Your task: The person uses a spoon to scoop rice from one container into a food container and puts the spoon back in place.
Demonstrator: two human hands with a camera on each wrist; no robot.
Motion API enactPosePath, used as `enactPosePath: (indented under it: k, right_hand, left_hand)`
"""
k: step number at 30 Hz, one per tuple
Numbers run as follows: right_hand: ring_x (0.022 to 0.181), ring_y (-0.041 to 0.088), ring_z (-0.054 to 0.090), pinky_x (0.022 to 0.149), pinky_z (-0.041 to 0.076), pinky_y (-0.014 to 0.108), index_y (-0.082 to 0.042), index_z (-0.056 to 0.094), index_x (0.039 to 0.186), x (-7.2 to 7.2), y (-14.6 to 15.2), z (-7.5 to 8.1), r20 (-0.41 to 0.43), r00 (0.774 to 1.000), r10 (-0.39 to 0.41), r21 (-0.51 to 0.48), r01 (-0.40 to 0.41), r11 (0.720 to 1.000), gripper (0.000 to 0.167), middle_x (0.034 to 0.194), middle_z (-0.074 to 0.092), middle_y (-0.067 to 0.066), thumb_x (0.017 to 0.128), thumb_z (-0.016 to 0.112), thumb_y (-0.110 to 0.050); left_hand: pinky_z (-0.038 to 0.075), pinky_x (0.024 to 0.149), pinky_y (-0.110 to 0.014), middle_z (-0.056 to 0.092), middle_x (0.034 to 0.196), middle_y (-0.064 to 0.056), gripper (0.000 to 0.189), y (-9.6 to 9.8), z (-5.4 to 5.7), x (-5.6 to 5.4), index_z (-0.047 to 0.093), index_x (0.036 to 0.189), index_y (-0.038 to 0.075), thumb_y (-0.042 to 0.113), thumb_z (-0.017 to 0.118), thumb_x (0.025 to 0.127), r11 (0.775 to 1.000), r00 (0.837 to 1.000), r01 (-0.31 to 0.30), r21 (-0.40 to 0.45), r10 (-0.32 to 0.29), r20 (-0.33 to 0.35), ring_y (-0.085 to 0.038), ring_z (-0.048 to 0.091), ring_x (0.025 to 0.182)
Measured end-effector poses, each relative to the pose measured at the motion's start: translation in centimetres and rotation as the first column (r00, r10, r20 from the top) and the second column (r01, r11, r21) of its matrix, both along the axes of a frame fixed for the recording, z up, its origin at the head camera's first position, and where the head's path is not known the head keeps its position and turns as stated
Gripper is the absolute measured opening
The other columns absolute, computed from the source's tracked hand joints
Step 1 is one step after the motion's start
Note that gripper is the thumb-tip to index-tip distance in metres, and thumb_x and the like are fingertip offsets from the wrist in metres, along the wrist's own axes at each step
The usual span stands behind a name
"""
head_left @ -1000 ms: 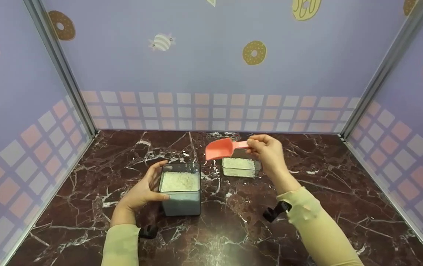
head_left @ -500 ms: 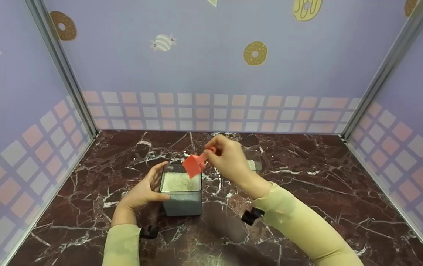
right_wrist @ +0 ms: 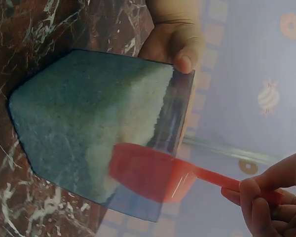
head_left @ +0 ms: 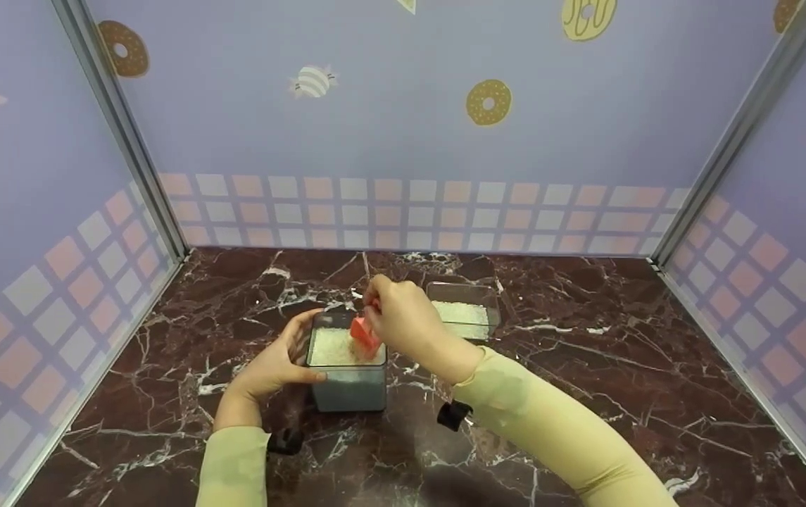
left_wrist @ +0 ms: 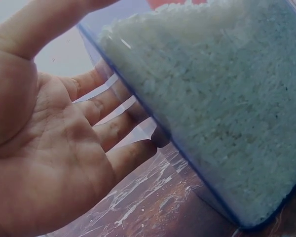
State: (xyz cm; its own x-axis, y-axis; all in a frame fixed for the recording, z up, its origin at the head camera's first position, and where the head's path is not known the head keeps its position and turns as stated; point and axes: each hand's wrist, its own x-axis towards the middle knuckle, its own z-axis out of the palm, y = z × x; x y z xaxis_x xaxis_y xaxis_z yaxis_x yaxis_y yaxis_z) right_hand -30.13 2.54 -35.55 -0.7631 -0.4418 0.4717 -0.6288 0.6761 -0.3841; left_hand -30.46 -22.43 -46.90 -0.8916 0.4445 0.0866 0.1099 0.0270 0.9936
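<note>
A clear, dark-tinted container (head_left: 351, 389) holding white rice (left_wrist: 227, 89) stands upright on the table. My left hand (head_left: 272, 362) grips its left side, thumb on the near wall and fingers round the far side. A red scoop (right_wrist: 153, 170) is tipped down inside the container, its front edge in the rice near the right wall. Its handle is pinched by my right hand (head_left: 406, 320), which hangs above the container's right rim. In the head view that hand hides most of the handle.
Behind and to the right lies a low clear tray (head_left: 462, 289) with rice in it. Loose grains are scattered on the dark red marbled table (head_left: 586, 394). Patterned panels (head_left: 388, 127) enclose the back and both sides.
My right hand has moved left and down from beside the low tray, carrying the red scoop into the container. The left hand and container have stayed in place.
</note>
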Motion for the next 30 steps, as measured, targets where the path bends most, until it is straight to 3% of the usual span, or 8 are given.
enactPosePath:
  k: [5,9,13,15,18,20,26,30]
  right_hand:
    - [0.062,0.009,0.052,0.057,0.043,0.021,-0.003,0.071,0.091,-1.2,0.7,-1.1,0.206,0.977,-0.048,-0.089,0.067,0.994,0.007,0.077,0.069,0.006,0.087,0.066,-0.002]
    - [0.057,0.006,0.050,0.051,0.040,0.017,-0.003,0.072,0.088,-1.7,0.9,-2.2,0.312,0.949,-0.056,-0.164,0.111,0.980,0.006,0.072,0.063,0.001,0.085,0.066,-0.002]
    - [0.052,0.007,0.061,0.045,0.043,0.015,-0.002,0.070,0.086,-1.8,0.5,-3.6,0.372,0.928,-0.016,-0.217,0.104,0.971,0.004,0.067,0.061,-0.003,0.086,0.066,-0.001]
    - [0.053,0.017,0.069,0.044,0.046,0.015,-0.002,0.069,0.085,-1.8,0.3,-4.1,0.395,0.919,0.014,-0.253,0.094,0.963,0.004,0.066,0.061,-0.003,0.087,0.066,0.000]
    - [0.061,0.034,0.074,0.043,0.047,0.016,0.000,0.069,0.086,-1.9,0.3,-4.6,0.435,0.898,0.064,-0.336,0.096,0.937,0.004,0.064,0.061,0.000,0.088,0.066,0.001]
    - [0.063,0.038,0.074,0.043,0.047,0.015,0.003,0.070,0.088,-2.0,0.4,-4.7,0.474,0.875,0.094,-0.393,0.115,0.912,0.003,0.065,0.064,0.005,0.089,0.066,0.003]
    - [0.052,0.013,0.066,0.046,0.050,0.016,0.009,0.070,0.097,-2.4,0.7,-5.1,0.578,0.800,0.162,-0.505,0.194,0.841,0.008,0.072,0.072,0.012,0.091,0.067,0.004]
    - [0.051,0.006,0.063,0.052,0.057,0.019,0.011,0.069,0.099,-2.5,0.8,-5.2,0.607,0.773,0.184,-0.543,0.235,0.806,0.010,0.078,0.073,0.016,0.091,0.065,0.005]
  left_hand:
    - [0.003,0.130,-0.055,0.002,0.173,-0.020,0.114,0.0,-0.1,-0.1,0.010,0.162,0.007,-0.004,0.082,0.075,1.000,1.000,-0.009,0.008,0.009,0.002,-0.039,-0.004,0.161]
    - [0.001,0.130,-0.054,-0.002,0.174,-0.019,0.114,0.2,-0.2,-0.1,0.009,0.162,0.007,-0.004,0.081,0.076,1.000,1.000,-0.004,0.020,0.004,0.005,-0.038,-0.007,0.161]
    - [0.002,0.130,-0.051,-0.001,0.174,-0.017,0.114,0.2,-0.2,-0.1,0.009,0.162,0.008,-0.006,0.080,0.075,0.999,1.000,-0.006,0.032,0.006,0.015,-0.036,-0.006,0.162]
    - [0.004,0.130,-0.050,0.001,0.174,-0.016,0.114,0.3,-0.2,-0.1,0.009,0.162,0.008,-0.006,0.080,0.075,0.999,1.000,-0.010,0.030,0.010,0.017,-0.036,-0.004,0.162]
    - [0.006,0.130,-0.050,0.004,0.174,-0.015,0.114,0.2,-0.3,-0.1,0.009,0.162,0.007,-0.006,0.081,0.075,1.000,1.000,-0.013,0.026,0.012,0.021,-0.035,-0.002,0.162]
    - [0.004,0.130,-0.051,0.002,0.174,-0.016,0.114,0.2,-0.3,-0.1,0.008,0.162,0.006,-0.006,0.080,0.075,1.000,1.000,-0.009,0.023,0.009,0.019,-0.036,-0.003,0.162]
    - [0.002,0.130,-0.052,-0.004,0.174,-0.016,0.113,0.2,-0.2,0.0,0.008,0.162,0.007,-0.004,0.080,0.076,1.000,1.000,-0.005,0.019,0.005,0.015,-0.036,-0.008,0.161]
    - [0.001,0.130,-0.052,-0.006,0.174,-0.015,0.114,0.2,-0.2,-0.1,0.008,0.162,0.007,-0.004,0.081,0.076,1.000,1.000,-0.008,0.014,0.008,0.020,-0.036,-0.009,0.161]
